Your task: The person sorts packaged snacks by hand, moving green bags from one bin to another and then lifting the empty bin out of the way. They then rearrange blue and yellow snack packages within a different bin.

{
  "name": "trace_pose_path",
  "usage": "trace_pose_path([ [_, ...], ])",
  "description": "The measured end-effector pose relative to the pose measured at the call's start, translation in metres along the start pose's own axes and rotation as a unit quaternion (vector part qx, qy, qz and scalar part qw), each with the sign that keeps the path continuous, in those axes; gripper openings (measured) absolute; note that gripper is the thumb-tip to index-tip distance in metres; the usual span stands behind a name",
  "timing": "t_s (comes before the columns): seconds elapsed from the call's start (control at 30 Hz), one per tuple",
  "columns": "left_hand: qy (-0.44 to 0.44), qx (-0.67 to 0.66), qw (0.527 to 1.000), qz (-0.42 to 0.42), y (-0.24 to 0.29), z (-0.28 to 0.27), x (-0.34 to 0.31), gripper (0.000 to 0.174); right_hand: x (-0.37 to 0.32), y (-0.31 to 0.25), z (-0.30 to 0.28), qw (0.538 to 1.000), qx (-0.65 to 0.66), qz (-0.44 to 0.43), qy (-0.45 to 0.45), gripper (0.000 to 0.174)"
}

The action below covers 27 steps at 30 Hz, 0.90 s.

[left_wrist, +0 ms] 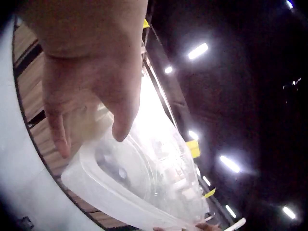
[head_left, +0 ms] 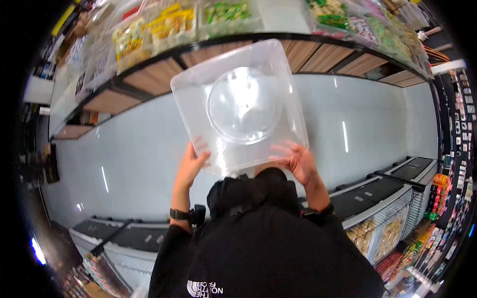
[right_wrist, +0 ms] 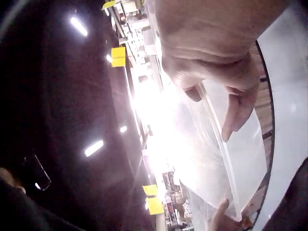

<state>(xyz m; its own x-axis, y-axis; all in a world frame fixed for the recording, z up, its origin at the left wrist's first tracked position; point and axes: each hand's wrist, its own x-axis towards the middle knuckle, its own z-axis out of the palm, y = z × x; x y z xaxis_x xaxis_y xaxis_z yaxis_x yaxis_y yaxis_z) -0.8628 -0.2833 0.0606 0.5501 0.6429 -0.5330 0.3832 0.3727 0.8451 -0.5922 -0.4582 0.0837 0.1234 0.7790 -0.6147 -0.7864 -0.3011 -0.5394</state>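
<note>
A clear, square plastic container [head_left: 198,99] with a large round outline in its face is held out in front of the body, slightly tilted in the head view. My left hand [head_left: 192,164] grips its near left corner, thumb on one side and fingers showing through the plastic. At the near right corner my right hand [head_left: 300,165] holds the edge. In the right wrist view the rim [right_wrist: 224,154] runs between the thumb and fingers of that hand. The left wrist view shows the container's rounded corner [left_wrist: 79,175] just beyond the left hand's fingertips.
Ahead stands a wood-panelled display counter [head_left: 149,77] with a dark edge. Clear bins of packaged goods [head_left: 171,24] line its top. Grey floor [head_left: 134,144] lies below. Black-topped shelving [head_left: 372,196] stands behind on the right, with a similar dark-topped unit [head_left: 141,238] on the left.
</note>
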Motion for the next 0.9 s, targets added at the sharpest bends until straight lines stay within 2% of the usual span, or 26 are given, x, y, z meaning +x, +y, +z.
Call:
trace_pose_path([
  [0.07, 0.006, 0.002, 0.999, 0.040, 0.009, 0.017, 0.028, 0.056, 0.009, -0.018, -0.017, 1.000, 0.017, 0.009, 0.019, 0.048],
  [0.1, 0.012, 0.009, 1.000, 0.026, 0.022, 0.031, 0.055, 0.055, 0.024, -0.032, -0.028, 0.998, 0.059, 0.008, 0.027, 0.047],
  [0.17, 0.016, 0.013, 1.000, 0.008, 0.019, 0.032, 0.059, 0.054, 0.021, -0.026, -0.028, 0.998, 0.038, -0.008, 0.055, 0.052],
  [0.2, 0.004, 0.039, 0.999, -0.022, 0.089, 0.109, 0.145, 0.054, 0.051, -0.126, -0.091, 0.996, 0.045, -0.014, 0.070, 0.057],
  [0.23, -0.006, 0.031, 0.999, -0.035, 0.071, 0.087, 0.124, 0.054, 0.038, -0.095, -0.068, 0.997, 0.038, -0.021, 0.070, 0.057],
  [0.3, -0.015, 0.063, 0.997, -0.036, 0.092, 0.108, 0.166, 0.054, 0.057, -0.126, -0.078, 0.991, 0.008, -0.052, 0.127, 0.062],
  [0.33, -0.020, 0.086, 0.995, -0.047, 0.097, 0.116, 0.180, 0.054, 0.068, -0.140, -0.081, 0.990, 0.010, -0.055, 0.126, 0.062],
  [0.4, -0.014, 0.074, 0.996, -0.038, 0.090, 0.122, 0.204, 0.053, 0.088, -0.154, -0.086, 0.988, -0.029, -0.011, 0.154, 0.062],
  [0.43, -0.004, 0.099, 0.995, -0.011, 0.086, 0.123, 0.217, 0.053, 0.098, -0.164, -0.091, 0.994, -0.007, -0.001, 0.108, 0.067],
  [0.47, 0.008, 0.123, 0.992, 0.019, 0.081, 0.124, 0.230, 0.052, 0.109, -0.170, -0.094, 0.994, -0.006, 0.001, 0.107, 0.067],
  [0.53, 0.022, 0.105, 0.994, 0.001, 0.099, 0.131, 0.246, 0.052, 0.135, -0.182, -0.098, 0.987, -0.027, -0.028, 0.154, 0.051],
  [0.57, 0.034, 0.086, 0.996, -0.015, 0.108, 0.133, 0.255, 0.053, 0.151, -0.187, -0.105, 0.988, -0.022, -0.026, 0.152, 0.051],
  [0.63, 0.028, 0.128, 0.991, -0.008, 0.131, 0.136, 0.282, 0.051, 0.184, -0.197, -0.119, 0.984, 0.008, -0.030, 0.174, 0.030],
  [0.73, 0.011, 0.161, 0.987, 0.003, 0.152, 0.142, 0.337, 0.050, 0.231, -0.227, -0.137, 0.983, 0.038, -0.016, 0.176, 0.021],
  [0.9, -0.031, 0.143, 0.989, -0.010, 0.184, 0.149, 0.417, 0.049, 0.298, -0.276, -0.155, 0.975, 0.040, -0.021, 0.216, 0.022],
])
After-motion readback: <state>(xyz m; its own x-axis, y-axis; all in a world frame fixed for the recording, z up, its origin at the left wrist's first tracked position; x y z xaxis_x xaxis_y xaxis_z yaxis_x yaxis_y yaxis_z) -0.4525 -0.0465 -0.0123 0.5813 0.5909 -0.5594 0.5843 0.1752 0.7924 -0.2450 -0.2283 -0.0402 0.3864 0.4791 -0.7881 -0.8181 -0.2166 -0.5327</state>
